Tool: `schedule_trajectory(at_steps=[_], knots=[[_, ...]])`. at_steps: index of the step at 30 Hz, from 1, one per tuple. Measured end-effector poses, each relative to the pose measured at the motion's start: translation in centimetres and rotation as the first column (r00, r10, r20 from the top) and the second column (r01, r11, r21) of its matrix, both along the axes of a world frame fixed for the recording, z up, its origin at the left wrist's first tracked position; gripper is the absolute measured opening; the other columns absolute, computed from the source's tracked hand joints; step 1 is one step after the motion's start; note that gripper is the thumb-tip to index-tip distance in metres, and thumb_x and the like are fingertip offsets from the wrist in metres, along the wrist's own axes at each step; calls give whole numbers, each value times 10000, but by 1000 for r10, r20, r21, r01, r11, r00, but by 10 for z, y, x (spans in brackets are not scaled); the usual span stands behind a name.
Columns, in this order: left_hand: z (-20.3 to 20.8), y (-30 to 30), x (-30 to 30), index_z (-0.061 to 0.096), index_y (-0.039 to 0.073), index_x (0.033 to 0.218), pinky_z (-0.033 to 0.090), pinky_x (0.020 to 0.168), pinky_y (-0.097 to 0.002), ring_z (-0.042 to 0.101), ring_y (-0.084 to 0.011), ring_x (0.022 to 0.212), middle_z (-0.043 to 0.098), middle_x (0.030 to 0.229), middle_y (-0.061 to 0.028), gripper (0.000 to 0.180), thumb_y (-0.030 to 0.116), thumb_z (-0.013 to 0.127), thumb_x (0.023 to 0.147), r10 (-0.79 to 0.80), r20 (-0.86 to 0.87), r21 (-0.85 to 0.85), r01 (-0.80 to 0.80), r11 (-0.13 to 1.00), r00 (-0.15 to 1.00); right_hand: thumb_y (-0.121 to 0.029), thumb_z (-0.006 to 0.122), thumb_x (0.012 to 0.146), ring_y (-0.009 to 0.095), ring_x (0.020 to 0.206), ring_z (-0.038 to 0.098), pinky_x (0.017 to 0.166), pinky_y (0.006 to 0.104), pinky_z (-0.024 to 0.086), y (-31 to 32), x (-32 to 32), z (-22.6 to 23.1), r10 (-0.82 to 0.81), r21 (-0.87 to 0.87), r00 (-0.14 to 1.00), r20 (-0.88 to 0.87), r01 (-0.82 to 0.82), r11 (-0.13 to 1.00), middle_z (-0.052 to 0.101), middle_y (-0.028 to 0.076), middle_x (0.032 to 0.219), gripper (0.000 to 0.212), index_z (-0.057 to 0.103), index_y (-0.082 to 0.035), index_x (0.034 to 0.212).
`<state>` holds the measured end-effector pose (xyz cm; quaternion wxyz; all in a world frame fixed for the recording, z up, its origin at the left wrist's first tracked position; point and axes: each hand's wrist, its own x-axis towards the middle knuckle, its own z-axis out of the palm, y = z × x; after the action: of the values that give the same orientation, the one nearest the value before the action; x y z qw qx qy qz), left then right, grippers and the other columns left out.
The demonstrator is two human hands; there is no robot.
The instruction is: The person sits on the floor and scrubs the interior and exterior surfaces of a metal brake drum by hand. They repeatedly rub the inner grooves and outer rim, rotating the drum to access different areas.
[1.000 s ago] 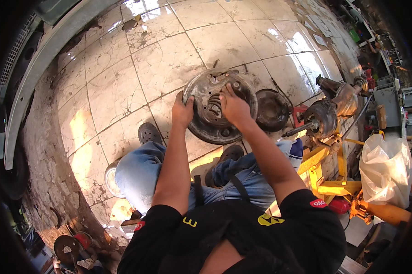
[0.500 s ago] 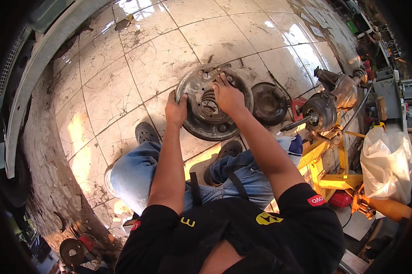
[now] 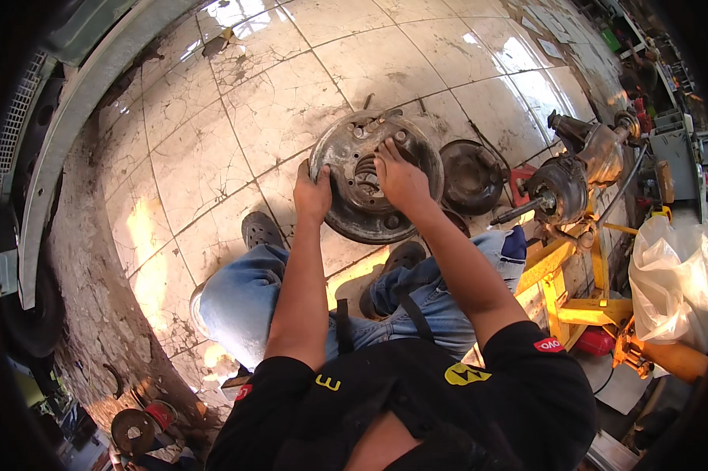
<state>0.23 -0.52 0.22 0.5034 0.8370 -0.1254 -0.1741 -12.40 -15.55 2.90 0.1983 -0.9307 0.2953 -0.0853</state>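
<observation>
A round, worn metal brake backing plate (image 3: 346, 212) lies on the floor between my feet, with a hole at its middle where a coil spring (image 3: 366, 171) shows. My left hand (image 3: 313, 195) is closed on the plate's left rim, thumb on top and fingers hidden beneath the edge. On the plate's inner face, just right of the central hole, rests my right hand (image 3: 402, 179), its fingers stretched out below a round bolt head or stud (image 3: 400, 135). A smaller dark metal drum-like part (image 3: 472, 177) lies close to the plate's right side.
At the right, an axle-like assembly (image 3: 558, 188) with a protruding shaft rests by a yellow metal stand (image 3: 554, 294). A clear plastic bag (image 3: 668, 275) hangs beside it. Cracked floor tiles (image 3: 204, 157) spread ahead. A curved metal panel (image 3: 63, 149) edges the left.
My right hand has slid slightly toward me on the plate, its fingertips farther from the bolt head. My left hand keeps its hold on the rim. The whole view has shifted slightly.
</observation>
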Motion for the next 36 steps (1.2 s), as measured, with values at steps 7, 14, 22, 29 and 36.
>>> schedule_trajectory(at_steps=[7,14,22,29,36], knots=[[9,-5,-1,500,1,1337,463,929,-376,613,-320,1087,630,1195,-211,489,254,624,937,-55,-78,-62,50,997,995,-326,414,991,389,915,669,782,484,554,-23,21,9,10,-7,1000,-21,-10,1000,469,108,1441,406,556,-91,1290],[-1,0,1,504,-2,1331,461,930,-381,609,-328,1095,627,1202,-215,498,260,633,928,-22,-40,-20,22,1000,999,-338,394,1000,352,996,646,833,470,533,-6,-3,14,51,31,998,-41,-50,998,476,85,1435,407,573,-105,1281],[-1,-6,-6,473,-21,1346,472,919,-401,614,-377,1087,636,1166,-245,535,281,625,931,-3,-10,-13,3,1000,1000,-338,414,991,369,942,670,807,459,551,-8,-5,9,70,32,995,-69,-68,997,461,95,1451,402,558,-129,1303],[8,-9,-7,475,5,1348,474,906,-408,619,-379,1077,641,1163,-233,520,272,623,927,-18,-69,-41,15,999,997,-349,403,998,334,1019,646,838,452,535,-32,5,11,97,19,991,-91,-96,995,434,47,1476,411,544,-147,1327],[-6,-3,2,492,28,1340,473,912,-390,623,-337,1079,642,1177,-211,503,268,637,922,0,-68,-35,-2,999,998,-394,375,1004,312,1057,630,869,448,519,-33,-27,9,184,71,978,-102,-177,982,412,17,1494,440,521,-170,1353]])
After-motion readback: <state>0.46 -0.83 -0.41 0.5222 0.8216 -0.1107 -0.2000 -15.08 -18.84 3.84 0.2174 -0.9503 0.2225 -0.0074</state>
